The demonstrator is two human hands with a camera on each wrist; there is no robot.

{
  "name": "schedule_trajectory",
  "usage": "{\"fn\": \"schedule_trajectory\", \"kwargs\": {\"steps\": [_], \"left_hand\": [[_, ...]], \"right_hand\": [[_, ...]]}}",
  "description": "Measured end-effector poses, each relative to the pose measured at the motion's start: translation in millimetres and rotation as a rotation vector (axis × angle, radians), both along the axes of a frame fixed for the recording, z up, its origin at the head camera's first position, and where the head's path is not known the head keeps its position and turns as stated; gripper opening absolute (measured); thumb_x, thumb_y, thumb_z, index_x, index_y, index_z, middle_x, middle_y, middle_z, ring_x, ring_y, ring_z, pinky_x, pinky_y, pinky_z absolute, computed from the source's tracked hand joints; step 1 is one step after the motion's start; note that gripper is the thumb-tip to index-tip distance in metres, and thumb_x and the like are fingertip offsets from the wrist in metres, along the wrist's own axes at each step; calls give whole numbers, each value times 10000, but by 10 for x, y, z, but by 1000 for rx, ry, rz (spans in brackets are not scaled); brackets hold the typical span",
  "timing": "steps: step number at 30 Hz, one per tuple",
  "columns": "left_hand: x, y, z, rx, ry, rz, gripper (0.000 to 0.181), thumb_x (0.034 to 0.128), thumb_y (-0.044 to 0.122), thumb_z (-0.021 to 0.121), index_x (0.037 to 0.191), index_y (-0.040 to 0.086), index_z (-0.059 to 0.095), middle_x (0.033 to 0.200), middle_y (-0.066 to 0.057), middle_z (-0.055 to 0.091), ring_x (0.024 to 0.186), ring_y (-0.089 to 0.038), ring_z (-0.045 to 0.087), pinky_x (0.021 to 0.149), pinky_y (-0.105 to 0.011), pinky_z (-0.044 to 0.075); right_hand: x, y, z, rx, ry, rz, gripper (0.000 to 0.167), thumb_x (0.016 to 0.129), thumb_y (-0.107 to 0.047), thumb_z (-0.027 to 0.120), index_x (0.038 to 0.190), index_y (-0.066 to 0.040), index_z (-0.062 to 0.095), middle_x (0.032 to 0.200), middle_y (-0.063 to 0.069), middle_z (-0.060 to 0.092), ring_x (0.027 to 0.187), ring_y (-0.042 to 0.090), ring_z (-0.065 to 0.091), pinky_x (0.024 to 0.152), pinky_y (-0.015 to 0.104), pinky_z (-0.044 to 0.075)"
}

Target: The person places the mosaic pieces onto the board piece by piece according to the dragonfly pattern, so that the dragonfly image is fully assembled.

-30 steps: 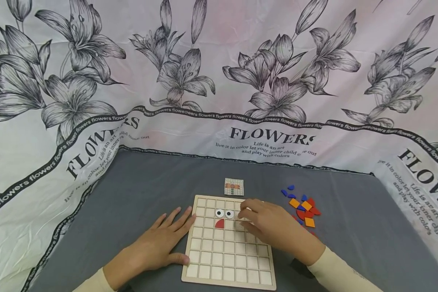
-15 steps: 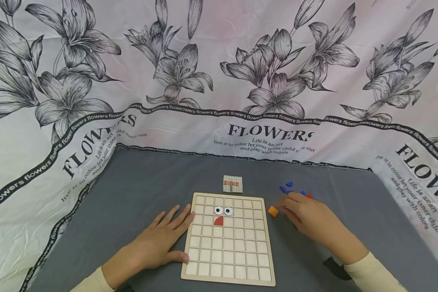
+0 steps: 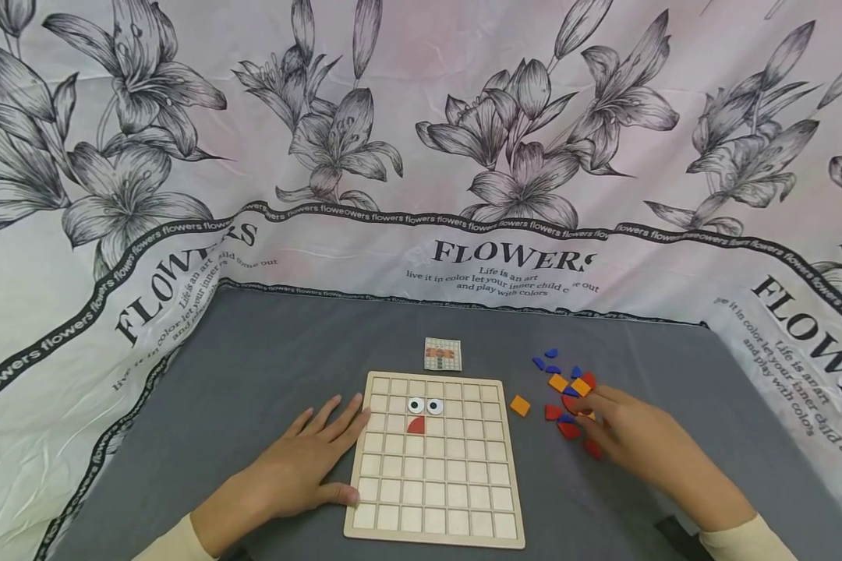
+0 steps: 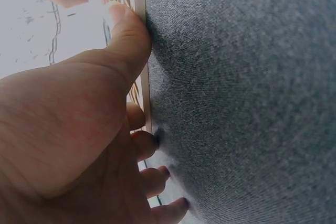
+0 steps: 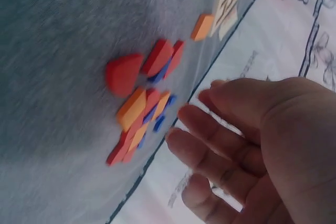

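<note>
My left hand (image 3: 288, 475) rests beside the wooden grid board (image 3: 435, 491), its spread fingers and thumb touching the left edge. Two round eye pieces (image 3: 415, 405) sit in the board's cells, above a red quarter-circle piece (image 3: 417, 425). Over the loose pieces on the right hovers my right hand (image 3: 645, 440). In the right wrist view its fingers are loosely bent, with nothing between them, apart from the red pieces (image 5: 124, 74) and orange squares (image 5: 132, 108). A lone orange square (image 3: 521, 405) lies just right of the board.
Behind the board lies a small pattern card (image 3: 443, 354). Several blue pieces (image 3: 551, 354) are scattered at the far side of the pile. Grey cloth (image 3: 288, 335) covers the table, and a flower-printed curtain (image 3: 365, 265) rises along its back and sides.
My right hand has moved right, from above the board to the loose pieces. An orange square now lies beside the board, where none showed one second ago. My left hand stays put.
</note>
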State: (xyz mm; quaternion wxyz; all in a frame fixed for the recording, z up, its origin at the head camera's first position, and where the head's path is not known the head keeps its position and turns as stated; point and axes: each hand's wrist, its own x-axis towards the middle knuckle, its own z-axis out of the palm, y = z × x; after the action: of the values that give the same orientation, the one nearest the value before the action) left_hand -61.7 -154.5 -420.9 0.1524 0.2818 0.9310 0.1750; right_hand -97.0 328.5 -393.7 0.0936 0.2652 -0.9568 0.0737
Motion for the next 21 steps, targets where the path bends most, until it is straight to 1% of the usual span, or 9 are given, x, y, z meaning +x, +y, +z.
{"fn": "schedule_trajectory", "kwargs": {"steps": [4,8,10,13,16,19,21], "left_hand": [[10,2,-1,1,-4,3,1080,898,683,662,1709,132,208,1774,-107,110,1621,-427,109,1229,-708,160],[10,3,-7,-3,0,7,1080,895,686,661,1710,139,208,1775,-101,113,1622,-423,110,1230,-705,162],[9,2,-12,-3,1,7,1081,895,687,661,1710,141,208,1776,-100,113,1622,-423,110,1231,-704,162],[10,-1,-18,-3,1,7,1083,895,691,659,1710,141,206,1776,-99,112,1622,-422,112,1230,-705,163],[11,-2,-17,-5,1,8,1085,894,696,657,1711,145,204,1777,-94,108,1623,-419,111,1231,-703,162],[12,1,-12,-3,1,9,1086,893,697,658,1712,147,204,1778,-91,107,1623,-417,111,1233,-702,159],[14,4,-8,-1,0,10,1085,893,695,660,1711,147,205,1777,-92,108,1623,-417,110,1233,-702,157]], "right_hand": [[66,123,-10,4,-6,-6,221,877,-154,881,1069,-223,796,1010,-133,684,749,11,564,558,237,453],[132,210,-16,12,-15,-29,218,870,-161,887,1032,-250,773,967,-167,654,716,-31,503,559,249,446],[165,233,-21,15,-23,-46,229,864,-162,892,1025,-267,767,954,-172,649,714,-24,493,554,259,441],[216,241,-35,26,-37,-80,225,860,-204,899,1029,-287,774,977,-158,685,737,5,554,561,303,475],[257,232,-60,33,-48,-103,208,863,-253,899,1025,-300,778,992,-149,697,775,59,630,586,373,525],[285,209,-103,30,-37,-110,193,860,-288,902,1008,-318,781,996,-160,697,814,95,680,616,430,565],[302,193,-137,24,-19,-106,177,853,-295,904,981,-313,783,973,-161,686,805,105,683,605,440,566]]}}
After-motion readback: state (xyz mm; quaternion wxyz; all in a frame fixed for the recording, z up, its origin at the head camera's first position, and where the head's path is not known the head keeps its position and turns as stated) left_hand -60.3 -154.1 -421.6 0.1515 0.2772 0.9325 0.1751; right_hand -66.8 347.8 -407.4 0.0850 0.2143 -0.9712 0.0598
